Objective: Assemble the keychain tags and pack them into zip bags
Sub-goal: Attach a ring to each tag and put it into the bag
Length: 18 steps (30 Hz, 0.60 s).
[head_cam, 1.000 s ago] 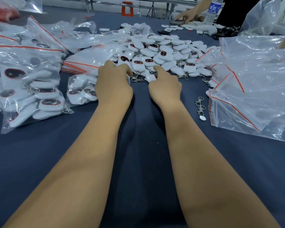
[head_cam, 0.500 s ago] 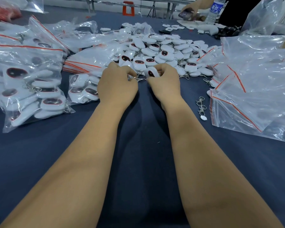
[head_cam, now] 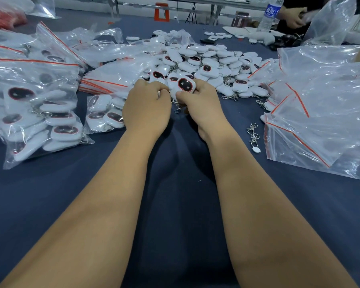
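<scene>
Tag [head_cam: 185, 85], white w/ a dark red-rimmed oval face, sits raised just above the near edge of the pile [head_cam: 206, 59] at mid tabletop [head_cam: 175, 204], pinched in the right hand [head_cam: 197, 102]: grip closed on its lower rim, face tipped toward the camera. Left hand [head_cam: 147, 107] is curled beside it, fingertips pinched on something small at the tag's left edge; what exactly, can't tell. A metal clasp [head_cam: 178, 110] hangs between the two hands, so the step looks like fitting chain to tag. To do it well: hold the tag steady by its rim, keep its loop end turned to the left hand, and check the ring is fully seated before letting go. Filled bags [head_cam: 40, 113] lie left, empty bags [head_cam: 320, 121] right, spare clasps [head_cam: 253, 134] near right.
</scene>
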Each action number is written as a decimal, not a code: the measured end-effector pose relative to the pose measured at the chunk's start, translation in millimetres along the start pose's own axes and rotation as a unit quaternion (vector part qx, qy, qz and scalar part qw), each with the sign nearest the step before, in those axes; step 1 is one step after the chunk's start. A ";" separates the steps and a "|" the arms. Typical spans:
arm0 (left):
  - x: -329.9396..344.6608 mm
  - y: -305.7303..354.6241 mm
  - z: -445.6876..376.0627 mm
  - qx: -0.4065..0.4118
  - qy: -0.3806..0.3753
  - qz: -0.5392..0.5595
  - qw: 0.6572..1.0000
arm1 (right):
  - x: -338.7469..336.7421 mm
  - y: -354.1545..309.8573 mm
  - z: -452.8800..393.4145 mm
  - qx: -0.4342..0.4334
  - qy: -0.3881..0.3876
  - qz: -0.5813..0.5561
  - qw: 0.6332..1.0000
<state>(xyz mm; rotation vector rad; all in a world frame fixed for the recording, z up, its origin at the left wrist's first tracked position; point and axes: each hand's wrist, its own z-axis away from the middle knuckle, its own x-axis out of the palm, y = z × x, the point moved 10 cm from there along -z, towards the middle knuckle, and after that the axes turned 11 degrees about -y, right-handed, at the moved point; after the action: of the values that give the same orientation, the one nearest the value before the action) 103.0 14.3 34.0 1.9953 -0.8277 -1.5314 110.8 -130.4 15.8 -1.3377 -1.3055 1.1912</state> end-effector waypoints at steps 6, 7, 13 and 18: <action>0.6 0.0 -0.3 0.001 -0.002 0.004 1.000 | 6.7 1.1 -0.2 0.003 -0.029 0.010 1.000; 1.2 -0.2 -0.8 0.001 -0.003 0.002 1.000 | 8.0 0.9 -0.2 0.003 -0.036 0.009 0.999; 3.5 -1.2 -2.5 0.001 -0.008 -0.001 1.000 | 14.0 1.7 -0.7 0.006 -0.064 -0.009 0.998; 4.6 -1.4 -2.9 0.003 -0.011 -0.006 1.000 | 14.2 1.2 -1.4 -0.002 -0.068 -0.018 0.998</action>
<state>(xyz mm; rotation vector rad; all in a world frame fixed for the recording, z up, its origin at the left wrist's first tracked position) 106.9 12.0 30.7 1.9940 -0.8330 -1.5618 112.1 -116.3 14.1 -1.2499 -1.4221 1.2736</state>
